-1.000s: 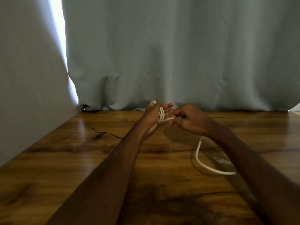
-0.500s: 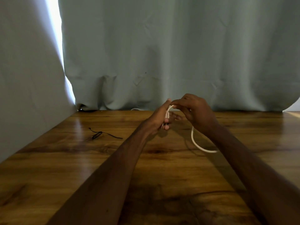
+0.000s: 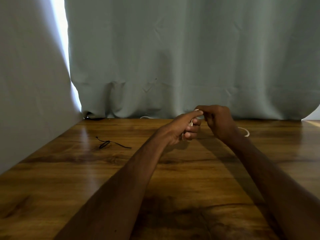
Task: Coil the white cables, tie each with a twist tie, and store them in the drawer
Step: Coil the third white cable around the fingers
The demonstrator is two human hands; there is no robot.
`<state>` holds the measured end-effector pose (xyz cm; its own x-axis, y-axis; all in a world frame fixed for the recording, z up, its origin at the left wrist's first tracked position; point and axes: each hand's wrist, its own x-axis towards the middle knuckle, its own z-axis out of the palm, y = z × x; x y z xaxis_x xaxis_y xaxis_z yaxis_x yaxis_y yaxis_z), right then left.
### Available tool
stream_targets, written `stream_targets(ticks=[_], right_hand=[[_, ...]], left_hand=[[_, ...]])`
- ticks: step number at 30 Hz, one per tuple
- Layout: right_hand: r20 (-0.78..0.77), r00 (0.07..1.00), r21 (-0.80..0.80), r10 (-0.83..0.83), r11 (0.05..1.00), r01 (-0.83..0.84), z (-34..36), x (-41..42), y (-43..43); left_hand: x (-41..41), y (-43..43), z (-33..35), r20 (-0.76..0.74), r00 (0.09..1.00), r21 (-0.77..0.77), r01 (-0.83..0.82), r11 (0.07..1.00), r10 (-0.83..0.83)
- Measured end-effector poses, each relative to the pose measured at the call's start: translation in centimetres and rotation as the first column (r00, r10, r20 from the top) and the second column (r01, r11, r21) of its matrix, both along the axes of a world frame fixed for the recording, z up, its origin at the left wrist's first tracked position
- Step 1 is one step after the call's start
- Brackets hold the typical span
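The white cable (image 3: 191, 123) is held above the far middle of the table (image 3: 72, 172). It is wound into a small bundle inside the left grip (image 3: 180, 130), whose fingers are curled round the loops, and only short pale strands are seen between them. This hold is judged to stop the turns springing apart while more length is laid on. The right grip (image 3: 217, 121) is closed in a pinch on the cable at the top of the bundle, where the 2 grips meet, apparently so that the next turn can be guided over. The free tail (image 3: 245, 131) is seen curving out past the right wrist, low over the table, so winding is judged unfinished. 1 black twist tie (image 3: 110, 144) lies loose on the table, well apart to the left of both grips, presumably left in reach for binding the coil. No drawer is shown.

The table is of glossy, dark-grained wood, with light reflected along its left part. It is closed at the back by a grey-green curtain (image 3: 173, 58) hanging in folds, and on the left by a pale panel (image 3: 26, 84). A bright strip of daylight (image 3: 60, 35) is let in between the 2. A short white arc (image 3: 144, 117) is glimpsed at the curtain's foot, and whether it is another cable cannot be told.
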<state>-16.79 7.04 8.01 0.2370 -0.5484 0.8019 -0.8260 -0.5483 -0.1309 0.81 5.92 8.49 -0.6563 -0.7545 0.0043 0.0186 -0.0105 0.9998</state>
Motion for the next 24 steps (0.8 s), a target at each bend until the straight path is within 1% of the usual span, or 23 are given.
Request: stream_targets(ticks=[3,6,11,15,17,20,22,24], right_hand=[[0.026,0.996,-0.087,-0.091,0.992,0.093,0.4,-0.1,0.0],[0.032,0.99,-0.132,-0.14,0.981,0.144,0.5,-0.6,0.2],[0.012,0.981,-0.198,-0.192,0.962,0.19,0.7,-1.0,0.7],[0.009,0.977,-0.213,-0.215,0.954,0.212,0.6,-1.4,0.5],[0.02,0.975,-0.147,-0.221,0.964,0.221,0.2,-1.3,0.2],[0.007,0.989,0.083,-0.148,0.986,0.147,-0.9,-0.4,-0.4],[0.002,0.995,0.247,-0.102,0.964,0.098,-1.4,0.4,-0.7],[0.006,0.998,0.366,-0.065,0.929,0.059,-1.5,1.3,-0.7]], left_hand=[[-0.2,0.1,0.0,0.02,1.0,-0.003,-0.017,1.0,0.017],[-0.8,0.3,-0.4,-0.002,1.0,0.018,0.002,1.0,-0.002],[-1.3,0.2,-0.9,-0.093,0.995,0.128,0.036,0.991,-0.024],[-1.4,0.0,-0.7,-0.159,0.986,0.153,0.078,0.985,-0.053],[-1.2,-0.2,-0.8,-0.154,0.984,0.129,0.106,0.986,-0.085],[-0.7,-0.4,-0.9,-0.164,0.976,0.109,0.159,0.981,-0.14],[-0.3,-0.7,-0.9,-0.205,0.968,0.114,0.17,0.979,-0.145],[0.2,-1.3,-0.9,-0.291,0.951,0.143,0.153,0.978,-0.106]])
